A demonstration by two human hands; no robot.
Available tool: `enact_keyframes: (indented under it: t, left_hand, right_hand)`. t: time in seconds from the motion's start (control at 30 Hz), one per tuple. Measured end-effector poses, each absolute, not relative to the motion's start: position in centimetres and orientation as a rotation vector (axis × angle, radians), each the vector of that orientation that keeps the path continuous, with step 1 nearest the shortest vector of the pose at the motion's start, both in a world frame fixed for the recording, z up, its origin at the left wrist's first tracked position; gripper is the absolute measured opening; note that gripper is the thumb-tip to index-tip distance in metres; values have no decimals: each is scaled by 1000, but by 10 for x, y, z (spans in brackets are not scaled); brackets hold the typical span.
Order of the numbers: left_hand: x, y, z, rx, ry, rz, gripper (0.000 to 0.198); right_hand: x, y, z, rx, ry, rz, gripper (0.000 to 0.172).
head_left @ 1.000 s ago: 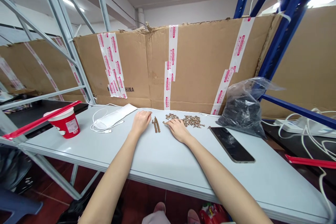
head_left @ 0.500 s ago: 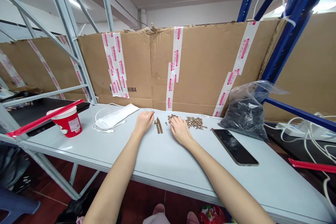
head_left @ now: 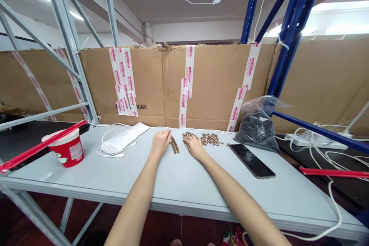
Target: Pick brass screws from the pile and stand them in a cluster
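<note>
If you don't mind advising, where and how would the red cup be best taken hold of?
The red cup is probably best gripped around its side wall, below the red strip, with the left hand coming from the cup's right. It stands upright and rounded, that side looks unobstructed, and the strip crosses in front of its rim, hampering a top grip.

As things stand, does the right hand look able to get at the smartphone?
Probably yes: the smartphone lies uncovered on the tabletop, rightward of the right hand, and nothing visible blocks the way.
</note>
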State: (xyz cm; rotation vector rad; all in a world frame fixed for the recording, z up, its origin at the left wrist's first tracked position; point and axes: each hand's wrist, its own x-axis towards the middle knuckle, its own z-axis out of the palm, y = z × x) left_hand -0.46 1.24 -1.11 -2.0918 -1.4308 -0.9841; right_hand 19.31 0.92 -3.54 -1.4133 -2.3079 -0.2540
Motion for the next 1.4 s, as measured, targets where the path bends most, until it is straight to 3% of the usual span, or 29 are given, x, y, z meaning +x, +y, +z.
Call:
enact_keyframes:
  t: [0.23, 0.43, 0.53, 0.67, 0.97, 1.4]
  left_hand:
    - [-3, 9, -10, -2130, -1419, -984, 21]
    - [9, -1, -4, -2267, -1176, -1041, 22]
    - [19, -7, -3, -2372, -998, -944, 32]
    - [26, -6, -9, -2408, -899, -820, 30]
    - [25, -1, -12, -2300, -908, -845, 14]
    - [27, -4, -9, -2178, -940, -853, 17]
  right_hand:
    - [199, 8, -34, -1294, -2281, -170, 16]
    - [203, 12, -32, -1124, -1809, 415, 20]
    - [200, 15, -30, -1002, -1557, 752, 23]
    - [193, 15, -26, -871, -1396, 1030, 28]
    - [186, 11, -21, -769, -1337, 1206, 39]
    - [190, 7, -15, -808, -1254, 1278, 46]
